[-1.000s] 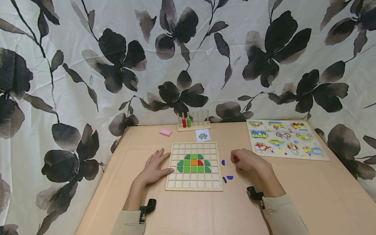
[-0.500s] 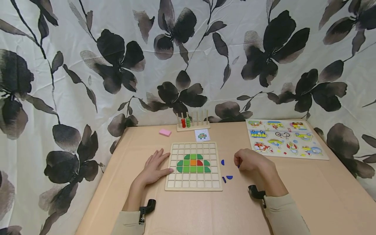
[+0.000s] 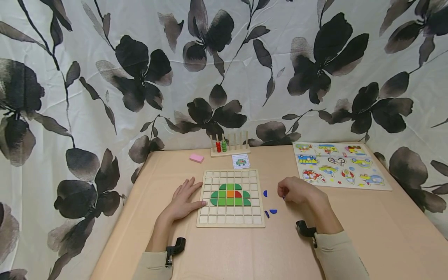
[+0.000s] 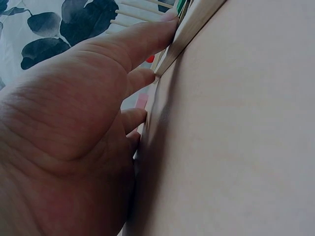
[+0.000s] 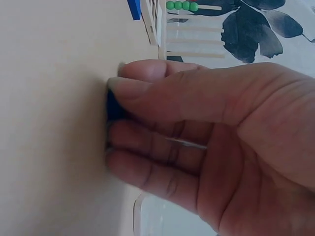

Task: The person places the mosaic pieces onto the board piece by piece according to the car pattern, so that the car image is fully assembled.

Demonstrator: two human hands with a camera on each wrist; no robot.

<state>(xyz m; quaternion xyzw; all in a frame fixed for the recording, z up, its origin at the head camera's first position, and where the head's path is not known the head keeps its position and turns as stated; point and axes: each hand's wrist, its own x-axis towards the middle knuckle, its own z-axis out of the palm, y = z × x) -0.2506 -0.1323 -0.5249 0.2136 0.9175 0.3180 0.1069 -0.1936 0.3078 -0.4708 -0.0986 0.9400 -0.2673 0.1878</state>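
My left hand (image 3: 183, 200) lies with extended fingers along the left edge of a wooden grid board (image 3: 231, 219), its thumb on the rim. In the left wrist view the fingertips meet the board's side (image 4: 197, 32). Green, orange and red tiles (image 3: 231, 193) form a shape in the middle of the grid. To the board's right, my right hand (image 3: 299, 190) pinches a small blue tile (image 5: 114, 107) between thumb and fingers, close to the tabletop; the fingers cover much of it. Nearer the board lie a blue half-round tile (image 3: 265, 193), another half-round tile (image 3: 273, 211) and a narrow blue tile (image 3: 267, 214).
A pattern card (image 3: 241, 161) lies behind the board, with a peg rack (image 3: 231, 152) of red and green beads beyond it. A pink block (image 3: 196, 158) is at the back left. At the back right lies a vehicle picture board (image 3: 344, 165). Floral cloth (image 3: 224, 77) hangs behind the table.
My right hand has shifted slightly to the right, and a bit of the blue tile now shows under its fingertips. The left hand keeps its place on the board.
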